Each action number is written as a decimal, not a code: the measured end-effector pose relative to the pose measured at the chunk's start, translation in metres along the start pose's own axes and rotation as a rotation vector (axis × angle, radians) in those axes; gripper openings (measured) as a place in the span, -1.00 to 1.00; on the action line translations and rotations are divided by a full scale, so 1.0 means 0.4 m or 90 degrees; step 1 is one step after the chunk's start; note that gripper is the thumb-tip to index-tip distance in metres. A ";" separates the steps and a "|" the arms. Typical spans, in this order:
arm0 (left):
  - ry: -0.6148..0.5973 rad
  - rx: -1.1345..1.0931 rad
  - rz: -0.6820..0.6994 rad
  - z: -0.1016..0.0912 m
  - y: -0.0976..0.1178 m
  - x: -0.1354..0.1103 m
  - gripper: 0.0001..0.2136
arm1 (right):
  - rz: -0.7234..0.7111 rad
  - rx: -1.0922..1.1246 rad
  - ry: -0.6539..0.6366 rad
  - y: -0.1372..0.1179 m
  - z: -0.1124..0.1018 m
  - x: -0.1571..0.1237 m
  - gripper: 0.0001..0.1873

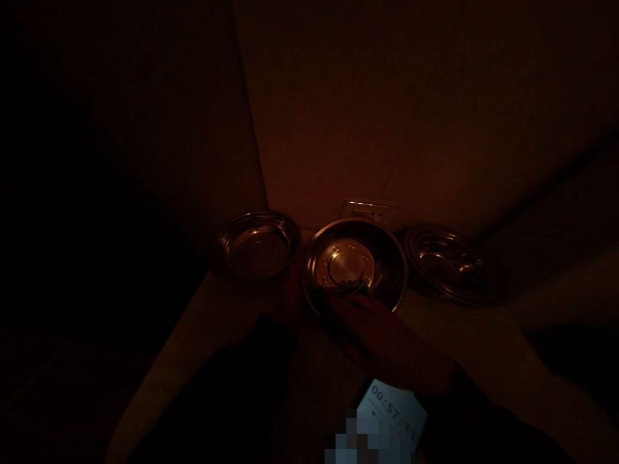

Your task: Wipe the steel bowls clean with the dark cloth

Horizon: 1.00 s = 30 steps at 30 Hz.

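In dim light, a shiny round metal bowl (345, 261) is tipped so that its inside faces me. My left hand (290, 293), barely visible in the dark, is at the bowl's left side and grips its edge. Over the near rim reaches my right hand (365, 322), its fingers bent down into the bowl. Under those fingers is a dark, rough-edged thing (353, 287) pressed against the inner wall; its kind cannot be made out.
Left of the bowl lies a wide metal dish (258, 251). To the right is a stack of metal plates (449, 264). A wall socket plate (371, 209) sits behind, on the wall. Near me, a lit phone (394, 412) showing a timer lies on the pale table (193, 348).
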State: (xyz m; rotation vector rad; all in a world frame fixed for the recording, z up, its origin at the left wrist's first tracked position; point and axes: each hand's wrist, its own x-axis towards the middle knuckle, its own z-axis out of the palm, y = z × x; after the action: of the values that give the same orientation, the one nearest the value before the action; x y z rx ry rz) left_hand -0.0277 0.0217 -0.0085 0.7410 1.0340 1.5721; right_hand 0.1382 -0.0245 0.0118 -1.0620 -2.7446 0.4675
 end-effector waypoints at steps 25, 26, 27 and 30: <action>-0.132 0.028 -0.091 0.015 0.000 -0.030 -0.48 | -0.026 0.099 0.110 0.007 0.037 0.011 -0.36; -0.124 0.044 -0.076 0.013 -0.003 -0.030 -0.50 | -0.026 0.097 0.109 0.003 0.035 0.013 -0.37; -0.093 0.064 -0.051 0.011 -0.005 -0.030 -0.54 | -0.025 0.093 0.103 -0.001 0.032 0.016 -0.38; 0.022 0.153 0.027 0.003 -0.012 -0.029 -0.66 | -0.015 0.061 0.075 -0.015 0.021 0.023 -0.44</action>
State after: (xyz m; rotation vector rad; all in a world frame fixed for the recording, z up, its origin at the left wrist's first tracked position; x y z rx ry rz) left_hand -0.0218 0.0111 -0.0119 0.9061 1.2545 1.5179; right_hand 0.1257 -0.0243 0.0063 -1.0009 -2.6018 0.5105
